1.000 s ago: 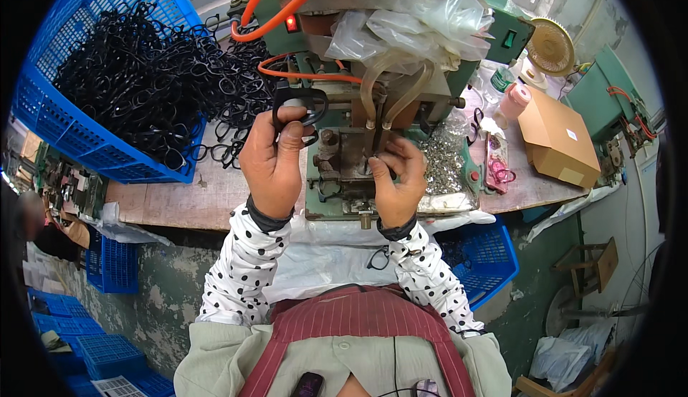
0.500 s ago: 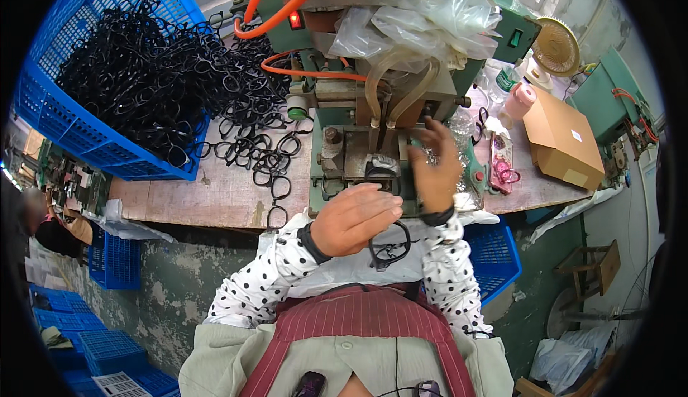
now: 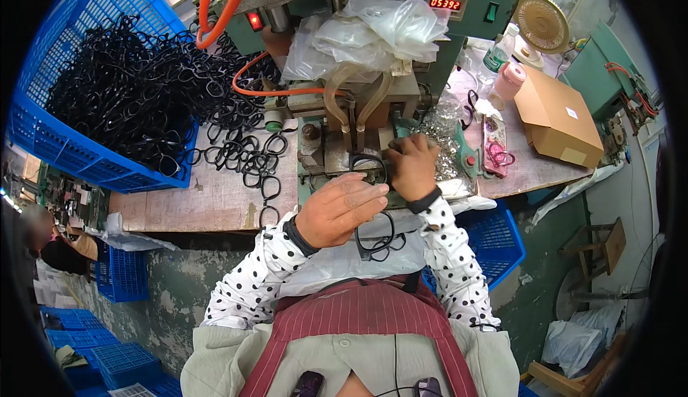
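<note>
Just in front of the green bench machine (image 3: 430, 85), my left hand (image 3: 340, 211) is closed on a black eyeglass frame (image 3: 376, 236). One rim (image 3: 368, 160) shows above the fingers against the machine's metal fixture, below two clear tubes (image 3: 365, 110). Other rims hang below the hand, so I cannot tell whether it holds more than one frame. My right hand (image 3: 413, 166) rests at the fixture's right side, its fingers curled down over something dark that they mostly hide.
A blue crate (image 3: 79, 150) tipped at the left spills many black frames (image 3: 229, 150) onto the table. Crumpled plastic (image 3: 373, 35) lies on the machine. Shiny chips (image 3: 441, 135), a pink bottle (image 3: 510, 80) and a cardboard box (image 3: 559, 117) sit to the right. Below is another blue crate (image 3: 494, 243).
My right hand has dropped from a raised, spread pose onto the fixture and its fingers have curled. My left hand stays nearly in place; a rim now shows above it. The view has shifted.
</note>
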